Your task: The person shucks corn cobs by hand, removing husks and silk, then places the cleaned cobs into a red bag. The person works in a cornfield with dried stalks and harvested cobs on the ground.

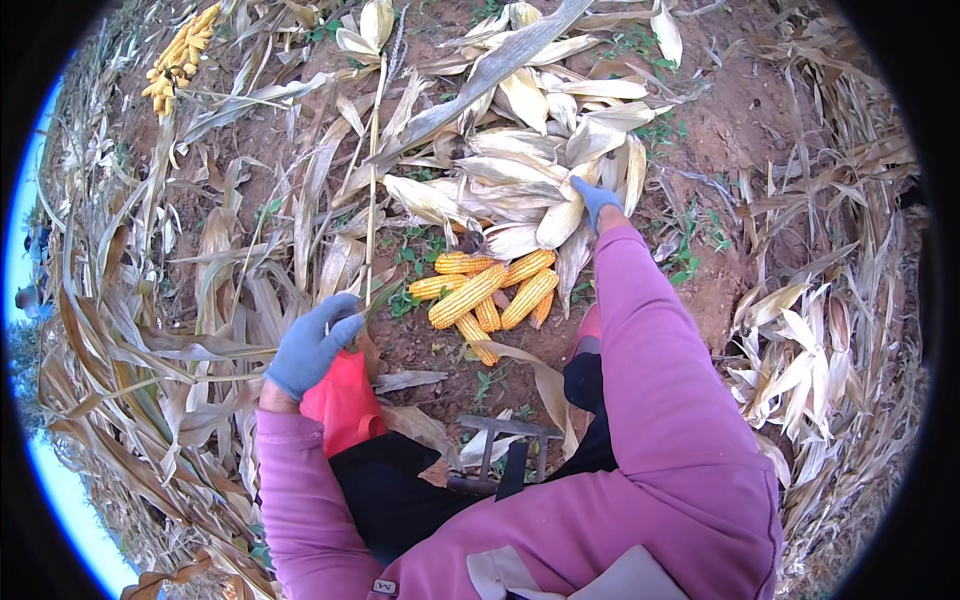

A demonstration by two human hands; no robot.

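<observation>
My right hand, in a grey-blue glove, reaches into a heap of dry corn ears in pale husks. Its fingers close against an ear of corn in its husk at the heap's right side; part of the grip is hidden. Husked yellow corn cobs lie in a small pile on the soil just nearer to me. My left hand, gloved likewise, hovers at the left above my red boot, thumb and fingers apart and holding nothing.
A low stool frame shows between my legs. More yellow cobs lie at the far left. Loose husks lie at the right. Dry corn stalks and leaves cover the ground leftward; reddish soil shows beyond my right arm.
</observation>
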